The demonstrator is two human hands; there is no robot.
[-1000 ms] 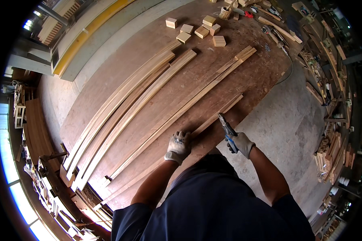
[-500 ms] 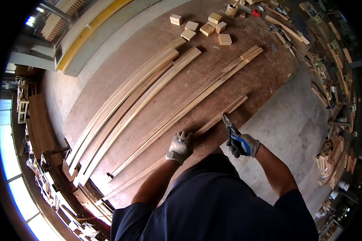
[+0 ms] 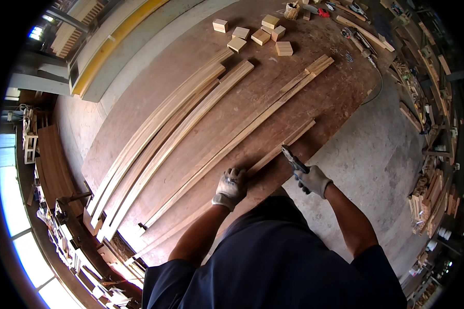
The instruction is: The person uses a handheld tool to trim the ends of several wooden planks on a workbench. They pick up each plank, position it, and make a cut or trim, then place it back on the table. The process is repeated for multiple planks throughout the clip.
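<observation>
My left hand (image 3: 230,187), in a pale work glove, is closed around a long thin wooden strip (image 3: 268,160) along the table's near edge. In my gloved right hand (image 3: 314,180) is a pair of pliers (image 3: 292,157), gripped by the handles. The dark metal jaws point up and left, meeting or overlapping the strip's near edge; I cannot tell if they bite on anything. Beyond the strip lies a longer wooden piece (image 3: 252,124) with a short block at its far end. Farther left, several long boards (image 3: 191,122) lie side by side.
Several small wood blocks (image 3: 283,49) sit on the brown tabletop (image 3: 340,92) at the far side. A power tool (image 3: 357,41) with a cable lies at the far right corner. Wood offcuts (image 3: 430,201) are heaped at the right, past the concrete floor (image 3: 366,165).
My right hand has turned and closed further around the pliers, covering the blue handle seen before. The left hand stays in place on the strip. The view has shifted slightly.
</observation>
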